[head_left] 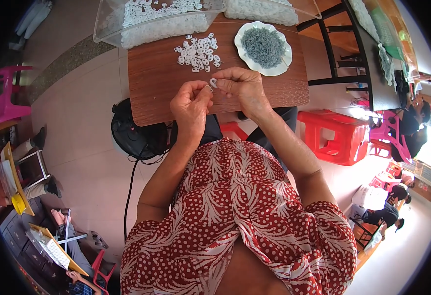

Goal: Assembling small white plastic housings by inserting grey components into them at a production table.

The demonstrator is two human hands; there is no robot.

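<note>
red blouse with white leaf and dot print (245, 182), lower centre of the frame, nearest item. dark brown wooden table (159, 83), upper centre. clear plastic tub (110, 30), upper left of centre, loaded with white pieces. white scalloped plate (273, 71), upper right of centre, bearing a mound of thin grey pieces (263, 47). right hand (247, 89), above the frame's middle: thumb and forefinger pinched on one small white piece (213, 83). left hand (192, 104), just left of it: thumb and forefinger brought close, tips beside that piece; whether they grip anything cannot be told. heap of loose white pieces (198, 52), upper centre, on the table. small white piece, above centre, at the right fingertips: probably light, stiff, slightly slick plastic, hardly fragile but easily dropped; best taken by its outer edges.
</note>
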